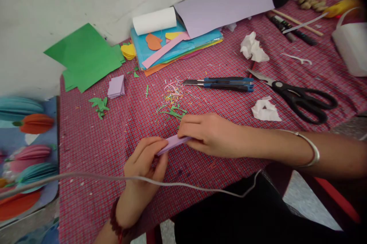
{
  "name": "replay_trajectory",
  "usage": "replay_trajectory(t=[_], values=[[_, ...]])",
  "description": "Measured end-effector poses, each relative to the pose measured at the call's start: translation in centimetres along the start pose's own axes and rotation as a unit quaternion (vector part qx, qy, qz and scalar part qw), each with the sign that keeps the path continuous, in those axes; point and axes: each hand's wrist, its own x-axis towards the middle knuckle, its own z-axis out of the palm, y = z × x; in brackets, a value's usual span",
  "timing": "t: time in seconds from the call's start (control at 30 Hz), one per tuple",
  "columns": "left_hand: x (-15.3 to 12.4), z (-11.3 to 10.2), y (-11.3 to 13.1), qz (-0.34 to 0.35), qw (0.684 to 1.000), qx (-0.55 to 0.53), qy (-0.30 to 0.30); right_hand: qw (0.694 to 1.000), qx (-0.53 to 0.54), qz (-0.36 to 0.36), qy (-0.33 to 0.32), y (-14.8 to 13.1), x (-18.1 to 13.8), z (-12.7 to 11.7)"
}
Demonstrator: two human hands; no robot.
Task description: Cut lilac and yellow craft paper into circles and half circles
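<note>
A folded strip of lilac paper (172, 143) lies low over the red checked tablecloth (91, 148), held at both ends. My left hand (145, 162) pinches its near left end with curled fingers. My right hand (208, 134) presses down on its right end with fingers closed together; a silver bangle (311, 148) circles that wrist. A small stack of lilac paper squares (116, 86) sits further back on the left. Thin paper shavings (172, 100) are scattered just beyond my hands.
Black scissors (298, 97) and a blue utility knife (220, 84) lie behind my right hand, with crumpled white paper (265, 110) between. Green sheets (84, 56) and a coloured paper stack (177, 45) rest against the wall. A grey cable (160, 182) crosses in front.
</note>
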Motion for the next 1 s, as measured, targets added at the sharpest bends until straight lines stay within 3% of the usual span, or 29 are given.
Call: replay_trajectory(t=[0.17,0.37,0.53,0.67,0.73,0.8,0.87,0.93,1.0], values=[[-0.3,1.2,-0.9,-0.078,0.995,-0.014,-0.068,0.997,-0.036,0.05,-0.04,0.4,0.2,0.4],[-0.8,1.6,-1.2,-0.031,0.998,0.028,-0.038,0.998,-0.052,0.026,-0.025,0.1,0.1,0.4],[-0.5,1.4,-1.0,0.0,0.993,0.104,-0.062,0.994,-0.095,0.038,-0.039,0.4,0.0,0.7],[-0.1,0.9,-0.6,-0.006,0.999,0.03,-0.03,0.997,-0.061,0.034,-0.025,0.5,0.1,0.8],[0.1,0.6,-0.3,-0.068,0.996,-0.06,-0.021,0.999,0.009,0.051,-0.012,0.3,0.3,0.7],[0.2,0.3,-0.2,-0.19,0.959,-0.208,-0.015,0.985,0.144,0.098,-0.003,0.2,0.5,0.7],[0.3,0.2,-0.2,-0.316,0.87,-0.378,-0.02,0.939,0.312,0.146,-0.016,0.2,0.7,0.7],[0.4,0.2,-0.3,-0.388,0.777,-0.494,-0.038,0.877,0.447,0.17,-0.038,0.2,0.8,0.9],[0.5,0.3,-0.4,-0.42,0.73,-0.534,-0.065,0.836,0.515,0.181,-0.05,0.3,0.8,1.1]])
